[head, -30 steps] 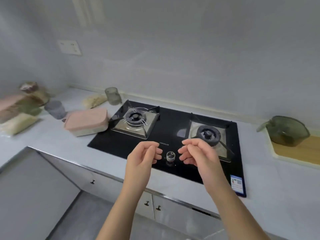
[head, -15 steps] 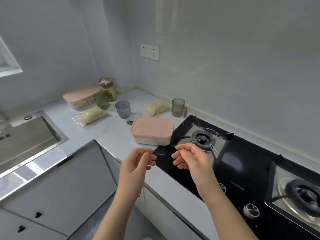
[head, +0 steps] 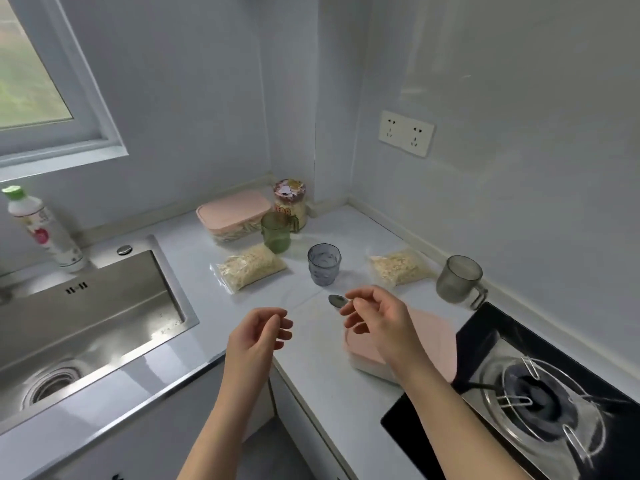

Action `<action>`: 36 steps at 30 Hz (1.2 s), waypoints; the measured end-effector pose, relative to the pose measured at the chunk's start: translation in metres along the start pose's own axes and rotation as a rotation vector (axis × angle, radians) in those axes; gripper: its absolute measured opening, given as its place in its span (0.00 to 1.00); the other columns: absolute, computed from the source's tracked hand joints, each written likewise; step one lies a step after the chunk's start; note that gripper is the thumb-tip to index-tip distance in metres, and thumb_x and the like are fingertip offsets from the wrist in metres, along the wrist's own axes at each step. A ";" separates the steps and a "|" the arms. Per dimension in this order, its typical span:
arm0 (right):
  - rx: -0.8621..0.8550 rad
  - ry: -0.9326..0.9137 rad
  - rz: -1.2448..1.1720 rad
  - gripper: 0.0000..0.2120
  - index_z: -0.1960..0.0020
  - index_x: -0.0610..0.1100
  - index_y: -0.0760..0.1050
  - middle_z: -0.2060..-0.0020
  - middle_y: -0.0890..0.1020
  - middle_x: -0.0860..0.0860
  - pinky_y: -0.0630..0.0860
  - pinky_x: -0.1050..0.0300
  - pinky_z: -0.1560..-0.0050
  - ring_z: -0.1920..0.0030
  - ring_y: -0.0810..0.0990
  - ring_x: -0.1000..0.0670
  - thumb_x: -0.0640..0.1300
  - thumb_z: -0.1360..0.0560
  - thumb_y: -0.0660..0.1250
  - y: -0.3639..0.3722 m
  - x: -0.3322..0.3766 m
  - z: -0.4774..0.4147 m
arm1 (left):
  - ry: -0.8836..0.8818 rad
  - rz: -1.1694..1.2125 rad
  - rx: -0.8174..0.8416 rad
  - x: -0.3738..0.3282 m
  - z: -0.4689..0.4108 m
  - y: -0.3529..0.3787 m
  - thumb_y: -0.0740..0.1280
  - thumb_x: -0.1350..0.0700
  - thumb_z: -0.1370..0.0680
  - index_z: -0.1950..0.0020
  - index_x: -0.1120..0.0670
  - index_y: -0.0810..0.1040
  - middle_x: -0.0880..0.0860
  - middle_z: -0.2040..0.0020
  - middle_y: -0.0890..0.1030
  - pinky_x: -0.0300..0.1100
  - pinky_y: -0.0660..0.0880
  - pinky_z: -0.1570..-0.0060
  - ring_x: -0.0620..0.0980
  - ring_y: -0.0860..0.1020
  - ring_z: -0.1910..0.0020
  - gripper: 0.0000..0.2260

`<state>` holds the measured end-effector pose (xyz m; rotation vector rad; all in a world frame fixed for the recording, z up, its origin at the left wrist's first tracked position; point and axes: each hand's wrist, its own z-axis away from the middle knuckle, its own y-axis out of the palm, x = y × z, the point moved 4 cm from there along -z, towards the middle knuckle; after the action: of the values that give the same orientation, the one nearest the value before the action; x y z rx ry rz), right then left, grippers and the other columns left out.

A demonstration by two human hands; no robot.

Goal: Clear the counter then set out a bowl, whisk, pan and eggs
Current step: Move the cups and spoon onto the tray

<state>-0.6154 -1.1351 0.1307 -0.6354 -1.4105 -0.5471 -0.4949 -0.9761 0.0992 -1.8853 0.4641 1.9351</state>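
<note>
On the white counter (head: 313, 370) lie the things that crowd it. A pink-lidded box (head: 434, 341) sits under my right hand (head: 379, 322), with a metal spoon (head: 336, 300) at its fingertips. Behind stand a blue-grey glass (head: 323, 265), a grey mug (head: 459, 279), a green cup (head: 275, 232), a printed jar (head: 290, 202) and a second pink-lidded box (head: 233, 212). Two clear bags of flakes (head: 251, 267) (head: 398, 269) lie flat. My left hand (head: 259, 332) hovers over the counter's front edge. Both hands are loosely curled and hold nothing.
A steel sink (head: 86, 327) fills the left, with a white bottle (head: 43, 232) behind it under the window. The black glass hob with a gas burner (head: 535, 398) takes the lower right. A wall socket (head: 406, 133) is on the right wall.
The view has swung left from the hob to the counter corner and the sink. Both hands stayed raised and loosely curled; the right one now hangs over the near pink box.
</note>
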 end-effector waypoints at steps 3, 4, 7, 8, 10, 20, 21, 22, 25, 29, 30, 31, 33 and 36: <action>0.000 0.025 0.030 0.09 0.52 0.45 0.78 0.62 0.83 0.49 0.75 0.61 0.61 0.64 0.80 0.52 0.35 0.21 0.60 0.027 -0.004 -0.044 | -0.024 -0.006 -0.017 0.011 -0.058 -0.019 0.61 0.63 0.20 0.51 0.57 0.80 0.53 0.59 0.83 0.44 0.76 0.58 0.49 0.82 0.60 0.08; -0.005 0.030 0.039 0.09 0.52 0.45 0.78 0.62 0.83 0.50 0.75 0.61 0.61 0.64 0.80 0.53 0.35 0.21 0.60 0.036 -0.006 -0.058 | -0.022 -0.006 -0.013 0.012 -0.076 -0.024 0.61 0.63 0.20 0.51 0.57 0.80 0.53 0.59 0.83 0.44 0.76 0.58 0.50 0.82 0.60 0.08; -0.023 0.062 0.065 0.09 0.52 0.45 0.78 0.61 0.84 0.49 0.73 0.62 0.62 0.65 0.79 0.54 0.36 0.21 0.61 0.066 -0.013 -0.104 | -0.032 -0.007 0.019 0.023 -0.137 -0.040 0.61 0.63 0.20 0.52 0.56 0.80 0.53 0.59 0.83 0.43 0.76 0.59 0.51 0.81 0.60 0.08; -0.032 0.074 0.076 0.08 0.52 0.45 0.78 0.61 0.84 0.48 0.73 0.63 0.63 0.65 0.79 0.54 0.36 0.21 0.61 0.071 -0.013 -0.111 | -0.034 -0.022 0.034 0.024 -0.148 -0.042 0.62 0.63 0.20 0.52 0.56 0.80 0.53 0.59 0.83 0.43 0.76 0.59 0.51 0.81 0.60 0.08; -0.049 0.103 0.115 0.08 0.51 0.44 0.78 0.61 0.84 0.49 0.73 0.62 0.62 0.65 0.79 0.54 0.36 0.22 0.60 0.091 -0.017 -0.143 | -0.061 -0.075 0.065 0.034 -0.189 -0.054 0.62 0.63 0.21 0.53 0.55 0.80 0.53 0.59 0.83 0.43 0.76 0.59 0.50 0.81 0.60 0.07; -0.111 0.244 0.258 0.09 0.53 0.47 0.78 0.59 0.83 0.50 0.78 0.57 0.52 0.60 0.80 0.53 0.36 0.23 0.62 0.116 -0.058 -0.230 | -0.071 -0.435 0.116 0.072 -0.323 -0.054 0.68 0.59 0.25 0.46 0.53 0.79 0.49 0.47 0.79 0.34 0.70 0.56 0.48 0.78 0.48 0.08; -0.127 0.251 0.249 0.10 0.54 0.48 0.79 0.59 0.83 0.49 0.79 0.54 0.50 0.59 0.81 0.52 0.35 0.23 0.62 0.114 -0.060 -0.233 | -0.039 -0.492 0.146 0.071 -0.336 -0.046 0.69 0.57 0.25 0.42 0.54 0.77 0.50 0.43 0.77 0.37 0.70 0.52 0.49 0.76 0.45 0.12; -0.149 0.259 0.246 0.10 0.54 0.48 0.79 0.59 0.84 0.49 0.79 0.53 0.49 0.59 0.81 0.51 0.35 0.24 0.62 0.111 -0.062 -0.236 | -0.008 -0.542 0.179 0.072 -0.350 -0.036 0.70 0.56 0.26 0.38 0.54 0.74 0.52 0.40 0.73 0.39 0.70 0.47 0.50 0.74 0.42 0.17; -0.204 0.264 0.267 0.11 0.56 0.48 0.79 0.59 0.84 0.47 0.78 0.62 0.56 0.64 0.80 0.55 0.34 0.24 0.63 0.098 -0.061 -0.238 | 0.062 -0.677 0.231 0.071 -0.382 -0.006 0.72 0.52 0.30 0.31 0.54 0.67 0.55 0.35 0.68 0.48 0.71 0.42 0.54 0.69 0.36 0.30; -0.248 0.274 0.279 0.10 0.55 0.48 0.79 0.59 0.84 0.48 0.73 0.71 0.62 0.64 0.81 0.58 0.34 0.24 0.64 0.078 -0.062 -0.235 | 0.059 -0.848 0.238 0.079 -0.404 0.027 0.73 0.46 0.31 0.25 0.54 0.57 0.57 0.33 0.65 0.55 0.73 0.45 0.60 0.67 0.35 0.40; -0.251 0.275 0.283 0.10 0.55 0.48 0.79 0.58 0.84 0.48 0.73 0.71 0.63 0.65 0.80 0.59 0.34 0.24 0.63 0.073 -0.063 -0.234 | 0.049 -0.872 0.234 0.082 -0.408 0.033 0.72 0.46 0.31 0.25 0.53 0.55 0.57 0.33 0.65 0.56 0.73 0.45 0.60 0.67 0.35 0.41; -0.255 0.278 0.287 0.10 0.55 0.47 0.79 0.58 0.84 0.48 0.72 0.71 0.63 0.65 0.80 0.59 0.34 0.24 0.63 0.069 -0.064 -0.233 | 0.037 -0.887 0.228 0.084 -0.411 0.036 0.72 0.45 0.31 0.25 0.53 0.54 0.58 0.33 0.65 0.56 0.73 0.46 0.60 0.67 0.36 0.41; -0.265 0.285 0.298 0.10 0.54 0.48 0.79 0.59 0.84 0.49 0.72 0.70 0.62 0.63 0.81 0.58 0.35 0.24 0.63 0.057 -0.068 -0.232 | 0.030 -0.910 0.217 0.086 -0.416 0.043 0.72 0.46 0.31 0.26 0.54 0.55 0.58 0.35 0.66 0.57 0.74 0.48 0.61 0.68 0.37 0.41; -0.272 0.289 0.314 0.11 0.55 0.50 0.78 0.60 0.84 0.51 0.71 0.65 0.60 0.62 0.80 0.55 0.35 0.24 0.64 0.043 -0.074 -0.229 | 0.073 -0.939 0.193 0.082 -0.415 0.051 0.73 0.47 0.32 0.27 0.57 0.57 0.57 0.37 0.67 0.54 0.73 0.53 0.60 0.68 0.39 0.40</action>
<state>-0.4277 -1.2638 0.0423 -0.9372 -0.9493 -0.5578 -0.1616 -1.2221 0.0006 -1.6088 -0.2037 1.1490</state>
